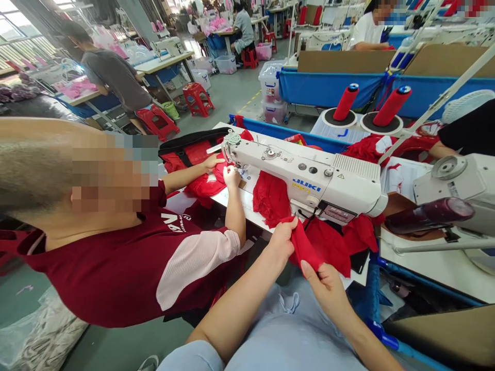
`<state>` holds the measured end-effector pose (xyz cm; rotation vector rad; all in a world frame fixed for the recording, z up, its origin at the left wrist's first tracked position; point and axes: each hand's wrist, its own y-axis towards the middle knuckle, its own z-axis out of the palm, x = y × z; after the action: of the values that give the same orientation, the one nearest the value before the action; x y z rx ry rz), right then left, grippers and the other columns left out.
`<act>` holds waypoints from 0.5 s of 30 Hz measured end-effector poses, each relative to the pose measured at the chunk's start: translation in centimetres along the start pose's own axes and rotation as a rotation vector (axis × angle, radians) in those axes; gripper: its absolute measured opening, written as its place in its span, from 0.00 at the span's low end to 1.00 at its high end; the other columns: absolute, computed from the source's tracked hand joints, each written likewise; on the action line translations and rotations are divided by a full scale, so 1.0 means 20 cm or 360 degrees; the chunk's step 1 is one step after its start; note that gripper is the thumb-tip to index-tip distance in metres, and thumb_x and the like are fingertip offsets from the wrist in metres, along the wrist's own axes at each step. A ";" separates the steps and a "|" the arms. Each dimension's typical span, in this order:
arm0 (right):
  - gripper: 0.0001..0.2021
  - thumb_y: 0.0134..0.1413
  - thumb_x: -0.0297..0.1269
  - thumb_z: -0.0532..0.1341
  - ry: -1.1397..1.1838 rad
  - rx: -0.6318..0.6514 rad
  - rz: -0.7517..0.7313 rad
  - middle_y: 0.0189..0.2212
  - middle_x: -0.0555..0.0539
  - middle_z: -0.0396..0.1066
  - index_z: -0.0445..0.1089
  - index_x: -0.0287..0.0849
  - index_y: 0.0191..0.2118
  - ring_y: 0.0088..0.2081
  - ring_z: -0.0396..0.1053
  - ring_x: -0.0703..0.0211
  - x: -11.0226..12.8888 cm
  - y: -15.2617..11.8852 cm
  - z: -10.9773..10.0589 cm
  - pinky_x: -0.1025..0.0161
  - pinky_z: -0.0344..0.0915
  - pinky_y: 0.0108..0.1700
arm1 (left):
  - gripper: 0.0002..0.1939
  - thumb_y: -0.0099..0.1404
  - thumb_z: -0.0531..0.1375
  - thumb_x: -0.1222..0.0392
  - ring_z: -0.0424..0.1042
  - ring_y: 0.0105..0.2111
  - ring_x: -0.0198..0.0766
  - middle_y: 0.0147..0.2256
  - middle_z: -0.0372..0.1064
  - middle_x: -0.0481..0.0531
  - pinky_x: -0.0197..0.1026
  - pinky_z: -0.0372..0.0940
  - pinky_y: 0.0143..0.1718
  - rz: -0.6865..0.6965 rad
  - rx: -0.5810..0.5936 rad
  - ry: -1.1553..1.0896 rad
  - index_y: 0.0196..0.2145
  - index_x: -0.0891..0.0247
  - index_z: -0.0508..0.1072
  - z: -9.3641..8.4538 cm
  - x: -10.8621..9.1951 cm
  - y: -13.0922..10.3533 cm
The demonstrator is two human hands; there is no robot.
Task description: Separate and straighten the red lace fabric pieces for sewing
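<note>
A piece of red fabric [309,247] is stretched between my two hands at the table's front edge. My left hand [283,239] pinches its upper left edge, close to the sewing machine [305,175]. Lower and to the right, my right hand [327,286] grips the near edge between thumb and fingers. Part of the fabric spreads over the tabletop to the right, and more red fabric [270,198] lies bunched left of the machine body. Where one piece ends and another begins, I cannot tell.
On my left sits a co-worker in a dark red shirt [127,273], hands on red fabric at the needle end. A dark bottle [429,216] lies at right beside another machine [460,180]. Red thread cones [346,103] stand behind. Blue tubing [373,293] edges the table.
</note>
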<state>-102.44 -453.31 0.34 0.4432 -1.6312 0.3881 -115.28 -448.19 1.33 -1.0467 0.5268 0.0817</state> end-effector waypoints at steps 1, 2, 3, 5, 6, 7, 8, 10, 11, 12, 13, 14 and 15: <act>0.24 0.57 0.53 0.56 -0.0031 -0.0013 -0.0027 0.16 0.56 0.47 0.57 0.42 0.17 0.19 0.46 0.67 0.00 -0.01 0.00 0.66 0.46 0.21 | 0.14 0.59 0.60 0.73 0.64 0.16 0.31 0.15 0.65 0.47 0.37 0.66 0.29 -0.0025 0.0009 0.0012 0.18 0.65 0.66 0.00 0.00 0.00; 0.25 0.58 0.54 0.55 -0.0048 -0.0020 -0.0039 0.16 0.56 0.47 0.56 0.43 0.17 0.19 0.46 0.67 0.00 -0.01 0.01 0.66 0.46 0.21 | 0.14 0.59 0.60 0.73 0.63 0.16 0.32 0.15 0.65 0.48 0.38 0.66 0.29 -0.0041 0.0031 0.0021 0.18 0.66 0.66 0.00 0.00 -0.01; 0.25 0.58 0.54 0.55 -0.0057 -0.0014 -0.0041 0.16 0.55 0.48 0.56 0.42 0.17 0.19 0.47 0.66 -0.01 -0.01 0.00 0.66 0.48 0.21 | 0.14 0.59 0.60 0.73 0.64 0.16 0.32 0.15 0.65 0.48 0.38 0.66 0.29 -0.0043 0.0066 0.0026 0.18 0.66 0.67 -0.01 0.00 -0.02; 0.24 0.59 0.53 0.54 -0.0060 0.0032 -0.0034 0.16 0.54 0.52 0.60 0.41 0.18 0.20 0.51 0.65 -0.02 -0.02 0.00 0.66 0.51 0.22 | 0.10 0.58 0.62 0.71 0.65 0.17 0.33 0.17 0.68 0.49 0.38 0.66 0.30 -0.0021 0.0158 0.0021 0.20 0.66 0.69 -0.03 0.01 -0.07; 0.24 0.59 0.53 0.54 -0.0057 0.0064 -0.0034 0.16 0.53 0.55 0.63 0.41 0.19 0.20 0.54 0.64 -0.02 -0.02 -0.01 0.66 0.54 0.23 | 0.08 0.57 0.63 0.71 0.66 0.18 0.34 0.18 0.69 0.50 0.38 0.66 0.30 -0.0006 0.0203 0.0013 0.22 0.66 0.70 -0.05 0.01 -0.09; 0.23 0.59 0.53 0.54 -0.0054 0.0090 -0.0043 0.17 0.52 0.58 0.65 0.40 0.21 0.22 0.57 0.62 -0.02 -0.02 -0.01 0.66 0.57 0.24 | 0.07 0.57 0.63 0.70 0.66 0.19 0.34 0.19 0.69 0.50 0.39 0.66 0.30 0.0005 0.0238 0.0000 0.23 0.67 0.71 -0.06 0.01 -0.10; 0.23 0.59 0.52 0.55 -0.0057 0.0112 -0.0058 0.18 0.51 0.61 0.67 0.40 0.22 0.23 0.60 0.60 -0.02 -0.03 -0.02 0.66 0.60 0.26 | 0.06 0.57 0.63 0.70 0.67 0.19 0.35 0.20 0.70 0.50 0.39 0.65 0.30 0.0011 0.0258 -0.0016 0.24 0.67 0.71 -0.08 0.01 -0.11; 0.24 0.59 0.53 0.56 -0.0113 0.0113 -0.0119 0.17 0.51 0.62 0.67 0.41 0.20 0.23 0.63 0.59 -0.02 -0.04 -0.02 0.66 0.62 0.26 | 0.05 0.57 0.63 0.69 0.67 0.20 0.35 0.20 0.70 0.51 0.40 0.65 0.30 0.0015 0.0253 -0.0052 0.25 0.67 0.71 -0.11 0.00 -0.12; 0.25 0.58 0.54 0.56 -0.0167 0.0097 -0.0165 0.16 0.51 0.62 0.65 0.41 0.18 0.21 0.62 0.60 -0.02 -0.04 -0.02 0.67 0.61 0.24 | 0.05 0.56 0.64 0.69 0.67 0.19 0.35 0.20 0.69 0.51 0.40 0.65 0.30 0.0020 0.0236 -0.0071 0.25 0.67 0.71 -0.11 0.00 -0.11; 0.26 0.58 0.54 0.56 -0.0225 0.0086 -0.0209 0.14 0.51 0.60 0.64 0.41 0.16 0.19 0.61 0.61 -0.02 -0.05 -0.02 0.67 0.59 0.22 | 0.06 0.55 0.65 0.68 0.66 0.19 0.35 0.20 0.69 0.50 0.40 0.65 0.30 0.0027 0.0219 -0.0090 0.25 0.66 0.70 -0.12 -0.01 -0.11; 0.27 0.57 0.55 0.57 -0.0278 0.0089 -0.0247 0.13 0.52 0.60 0.63 0.41 0.15 0.17 0.59 0.62 -0.02 -0.05 -0.03 0.67 0.58 0.20 | 0.06 0.54 0.66 0.67 0.66 0.20 0.36 0.20 0.69 0.50 0.41 0.65 0.31 0.0035 0.0209 -0.0106 0.25 0.66 0.70 -0.12 -0.02 -0.10; 0.27 0.56 0.56 0.57 -0.0311 0.0097 -0.0273 0.12 0.51 0.60 0.63 0.41 0.15 0.16 0.59 0.62 -0.02 -0.06 -0.03 0.68 0.57 0.20 | 0.07 0.53 0.67 0.67 0.66 0.20 0.36 0.20 0.69 0.50 0.41 0.65 0.31 0.0044 0.0212 -0.0121 0.25 0.66 0.70 -0.13 -0.03 -0.11; 0.27 0.56 0.56 0.57 -0.0318 0.0120 -0.0276 0.13 0.51 0.61 0.65 0.41 0.16 0.17 0.60 0.62 -0.02 -0.06 -0.03 0.67 0.58 0.20 | 0.08 0.51 0.68 0.66 0.66 0.21 0.36 0.20 0.69 0.50 0.41 0.64 0.31 0.0056 0.0225 -0.0136 0.25 0.66 0.70 -0.13 -0.04 -0.11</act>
<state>-101.31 -454.00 0.03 0.6939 -1.7591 0.2822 -116.27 -451.45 2.48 -0.8923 0.4668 0.1185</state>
